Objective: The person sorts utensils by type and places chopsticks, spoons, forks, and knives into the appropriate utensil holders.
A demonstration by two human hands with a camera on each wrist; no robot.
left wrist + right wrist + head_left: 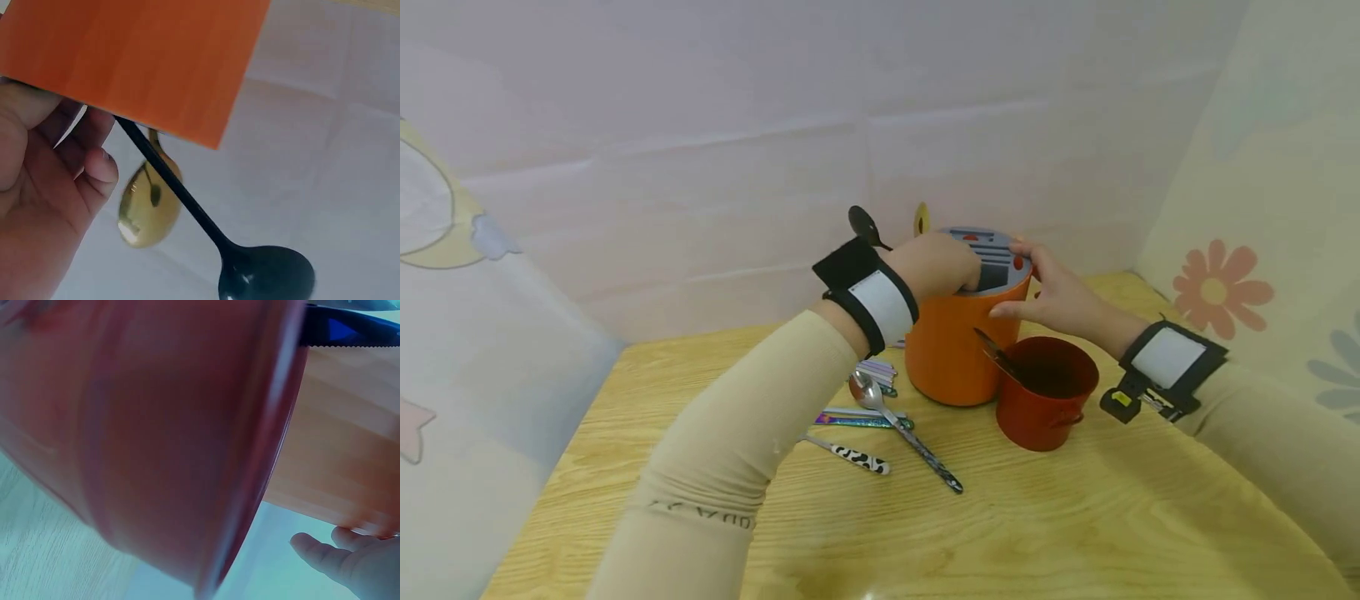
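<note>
Fingers of our left hand point(942, 265) curl over the top rim of the orange holder point(958, 350); whether that grip pinches a utensil there we cannot tell. Our right hand point(1054, 292) rests against the holder's far side, fingertips on its grey slotted lid point(988, 252), thumb against the wall, the grip loosely spread around it. A black spoon point(265, 275) and a gold spoon point(147, 209) stand in the holder, bowls up, behind our left hand. The holder sits on the wooden tabletop point(1075, 517), toward the back. Just beside it, in front of our right hand, stands a red bucket point(1045, 393) with a dark utensil leaning inside. Left of the holder, several spoons point(880, 417) lie loose on the wood.
</note>
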